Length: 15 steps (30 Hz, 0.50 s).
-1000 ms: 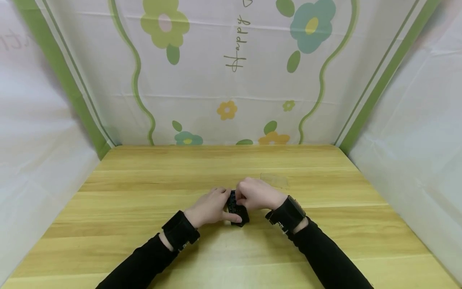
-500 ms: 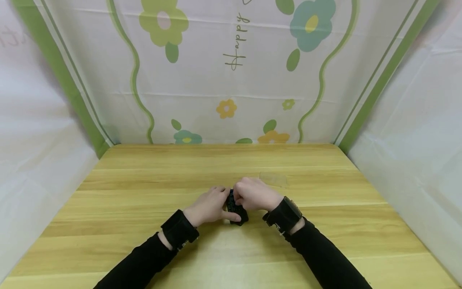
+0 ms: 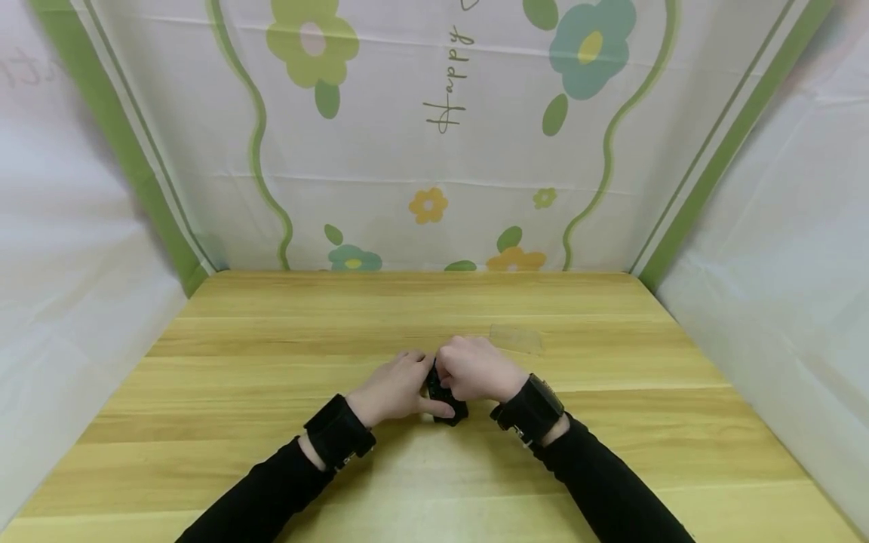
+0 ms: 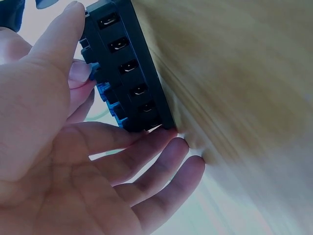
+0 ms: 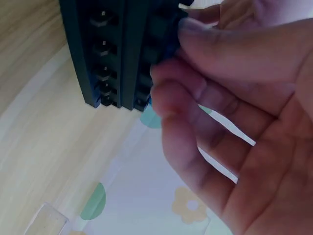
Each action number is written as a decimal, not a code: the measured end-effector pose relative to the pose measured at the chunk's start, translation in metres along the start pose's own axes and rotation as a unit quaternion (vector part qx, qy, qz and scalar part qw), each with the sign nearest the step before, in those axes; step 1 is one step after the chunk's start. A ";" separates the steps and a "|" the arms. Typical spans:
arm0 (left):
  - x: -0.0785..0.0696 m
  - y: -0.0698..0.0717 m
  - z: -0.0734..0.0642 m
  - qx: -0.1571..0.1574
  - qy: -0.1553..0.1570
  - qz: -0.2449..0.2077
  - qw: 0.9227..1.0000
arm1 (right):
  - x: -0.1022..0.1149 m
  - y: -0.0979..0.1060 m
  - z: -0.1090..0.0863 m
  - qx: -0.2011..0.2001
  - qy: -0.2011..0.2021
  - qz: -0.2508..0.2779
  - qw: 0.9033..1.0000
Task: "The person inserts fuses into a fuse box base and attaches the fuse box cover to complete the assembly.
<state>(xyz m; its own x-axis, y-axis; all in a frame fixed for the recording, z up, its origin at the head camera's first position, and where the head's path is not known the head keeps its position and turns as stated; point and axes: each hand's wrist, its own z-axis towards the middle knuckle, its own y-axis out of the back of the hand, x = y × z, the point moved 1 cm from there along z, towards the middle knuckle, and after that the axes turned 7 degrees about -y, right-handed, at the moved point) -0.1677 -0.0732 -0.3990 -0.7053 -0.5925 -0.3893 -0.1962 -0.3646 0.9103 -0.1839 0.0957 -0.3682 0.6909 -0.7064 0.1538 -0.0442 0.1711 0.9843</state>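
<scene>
A black terminal block (image 3: 460, 412) stands on the wooden table between both hands, with a row of metal contacts in slots along its side in the left wrist view. My left hand (image 3: 392, 391) grips the block by its two ends, thumb at the near end and fingers at the far end. Over the top of the block, my right hand (image 3: 480, 369) has its thumb and curled fingers pinched on the upper edge. Blue-tinted ridges on the block (image 4: 128, 68) show there in the left wrist view. What lies right between the right fingertips is hidden.
A thin clear plastic plate (image 3: 516, 339) lies flat on the table (image 3: 305, 302) beyond the right hand. Cloth walls with printed flowers (image 3: 428, 205) close off the back and sides. Both wrists wear black straps.
My right hand has shifted slightly left and nearer along the top of the block, covering more of it. The left hand keeps its hold, and the block stays in place.
</scene>
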 end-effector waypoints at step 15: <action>-0.001 0.001 0.001 0.009 0.012 -0.011 1.000 | -0.006 0.003 -0.002 0.048 -0.005 0.047 0.998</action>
<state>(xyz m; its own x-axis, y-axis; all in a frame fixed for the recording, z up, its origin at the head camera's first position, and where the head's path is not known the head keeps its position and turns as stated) -0.1682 -0.0722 -0.3981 -0.6839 -0.6018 -0.4125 -0.2243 -0.3646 0.9037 -0.1870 0.1016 -0.3661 0.6733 -0.6970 0.2468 -0.1779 0.1713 0.9690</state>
